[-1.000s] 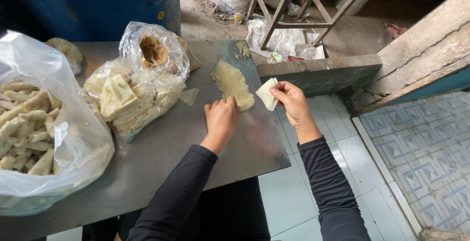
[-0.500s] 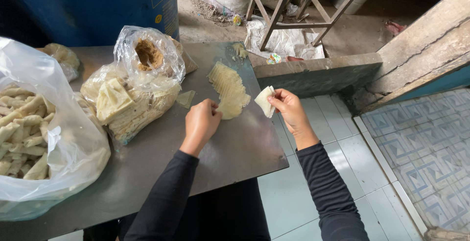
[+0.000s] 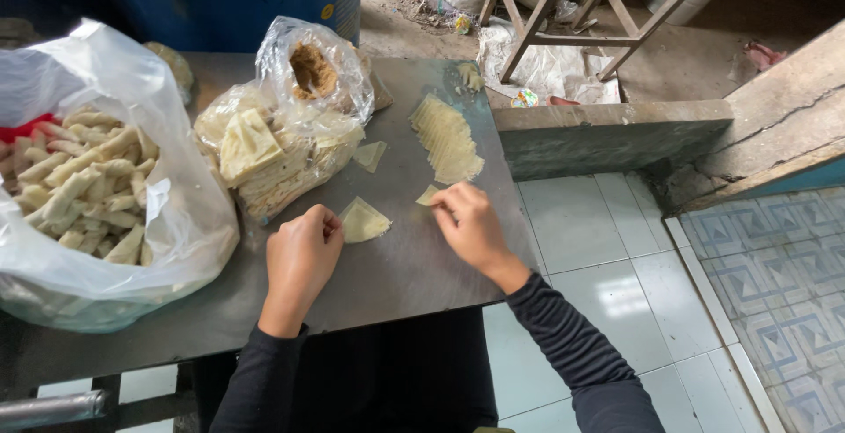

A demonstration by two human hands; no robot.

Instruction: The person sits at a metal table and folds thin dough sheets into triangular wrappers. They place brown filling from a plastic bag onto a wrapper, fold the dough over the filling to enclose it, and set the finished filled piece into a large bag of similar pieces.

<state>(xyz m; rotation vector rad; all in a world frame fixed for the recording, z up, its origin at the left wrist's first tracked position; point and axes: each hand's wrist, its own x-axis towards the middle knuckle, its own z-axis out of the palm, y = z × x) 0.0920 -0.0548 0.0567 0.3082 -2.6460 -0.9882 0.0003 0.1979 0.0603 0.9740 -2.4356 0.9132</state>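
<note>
both hands have dropped toward the near edge of the table since the earlier frames: the left hand [image 3: 302, 257], which was up by the fanned wrappers, now sits curled into a loose fist just beside a single square wrapper [image 3: 364, 220] lying flat on the metal table [image 3: 396, 275], its fingertips at the sheet's left edge, while the right hand [image 3: 471, 226], which had been holding a sheet in the air, has come down and pinches the corner of a small wrapper piece [image 3: 429, 195] against the tabletop. head view: a row of wrappers [image 3: 447, 138] lies fanned out beyond the right hand, and one more loose wrapper [image 3: 370, 155] rests near the open bag of stacked wrappers [image 3: 264, 160]. behind that stands a small bag of brown filling [image 3: 310, 70]. at far left a large clear bag [image 3: 114, 213] already holds many finished rolls, while the thick stack suggests plenty remain; the sheet in front carries no filling yet.
</note>
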